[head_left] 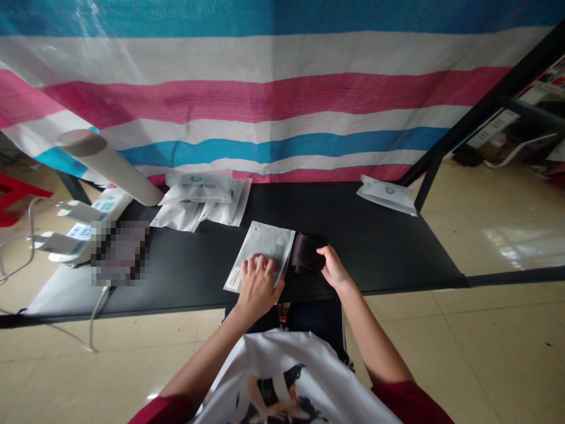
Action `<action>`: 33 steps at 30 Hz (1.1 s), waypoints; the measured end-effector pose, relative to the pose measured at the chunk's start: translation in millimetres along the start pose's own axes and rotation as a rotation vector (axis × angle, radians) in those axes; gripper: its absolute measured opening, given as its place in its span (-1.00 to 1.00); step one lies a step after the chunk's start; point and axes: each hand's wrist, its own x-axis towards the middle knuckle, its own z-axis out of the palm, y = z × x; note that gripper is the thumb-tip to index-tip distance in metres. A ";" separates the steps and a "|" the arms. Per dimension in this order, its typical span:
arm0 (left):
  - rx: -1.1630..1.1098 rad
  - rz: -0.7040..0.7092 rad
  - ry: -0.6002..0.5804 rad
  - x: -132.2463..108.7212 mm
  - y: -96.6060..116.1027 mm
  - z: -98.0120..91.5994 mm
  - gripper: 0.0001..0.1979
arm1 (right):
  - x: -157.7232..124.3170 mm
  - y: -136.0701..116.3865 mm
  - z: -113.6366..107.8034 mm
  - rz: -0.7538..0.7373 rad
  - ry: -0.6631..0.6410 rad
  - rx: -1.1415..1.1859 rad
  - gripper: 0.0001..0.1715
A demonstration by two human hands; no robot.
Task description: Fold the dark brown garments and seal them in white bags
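- Striped tarp (265, 100) hangs behind a black tabletop (379, 247), with stacked white pouches (200, 200) near its back edge.
- Left hand (258, 288) rests on a white pouch (267, 244), pressing, not gripping.
- Right hand (334, 268) touches folded dark cloth (309, 252) just beside the pouch; any grip is unclear.
- Cloth looks soft, best gathered whole; pouch seems light, slippery, best taken by its edge.

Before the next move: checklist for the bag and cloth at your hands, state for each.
1. White bag flat on the black table, left hand on it: ok.
2. Dark folded cloth at the bag's right edge, right hand on it: ok.
3. Bag's mouth open: cannot tell.
4. Stacked bags apart from both hands: ok.
5. White tube apart from both hands: ok.
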 end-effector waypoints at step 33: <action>-0.308 0.090 -0.113 20.1 20.5 -33.3 -0.82 | 11.6 -29.5 36.0 0.120 0.057 0.184 -0.40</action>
